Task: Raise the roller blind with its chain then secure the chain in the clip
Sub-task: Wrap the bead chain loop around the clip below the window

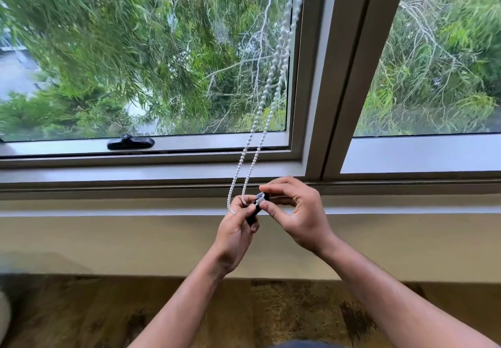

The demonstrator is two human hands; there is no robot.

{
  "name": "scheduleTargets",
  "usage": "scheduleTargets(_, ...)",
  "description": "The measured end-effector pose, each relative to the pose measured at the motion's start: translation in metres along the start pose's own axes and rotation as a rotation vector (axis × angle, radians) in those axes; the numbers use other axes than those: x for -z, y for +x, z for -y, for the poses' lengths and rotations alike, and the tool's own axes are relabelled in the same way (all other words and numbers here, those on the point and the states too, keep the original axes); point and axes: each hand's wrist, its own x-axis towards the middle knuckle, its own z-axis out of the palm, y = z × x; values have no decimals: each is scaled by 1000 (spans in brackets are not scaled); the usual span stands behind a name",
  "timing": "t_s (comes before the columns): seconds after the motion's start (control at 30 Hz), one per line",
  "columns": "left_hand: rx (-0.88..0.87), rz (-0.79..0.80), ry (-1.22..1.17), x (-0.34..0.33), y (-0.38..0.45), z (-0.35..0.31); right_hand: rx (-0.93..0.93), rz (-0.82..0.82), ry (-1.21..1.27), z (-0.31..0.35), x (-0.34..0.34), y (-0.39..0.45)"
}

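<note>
At the window frame (314,119), our left hand (235,235) pinches the bottom of the white bead chain (267,95) loop while our right hand (298,212) pinches the small black clip (257,206) against it, just below the sill.

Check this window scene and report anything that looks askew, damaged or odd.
Nothing looks damaged. The bead chain hangs slanted, drawn aside to both hands below the sill. The left hand and right hand pinch a small dark clip, which looks held in the fingers rather than fixed to the wall.
</note>
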Motion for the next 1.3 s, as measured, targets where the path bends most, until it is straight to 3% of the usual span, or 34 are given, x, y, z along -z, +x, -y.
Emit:
scheduleTargets(0.73, -34, 22, 48, 4, -1, 8, 113, 150, -135, 1, 11, -3)
scheduleTargets(1.0, -73, 21, 174, 6, 2, 9, 114, 119, -203, -1, 11, -1)
scheduleTargets(1.3, -142, 53, 508, 15, 3, 11, 85, 109, -206, -4, 13, 2)
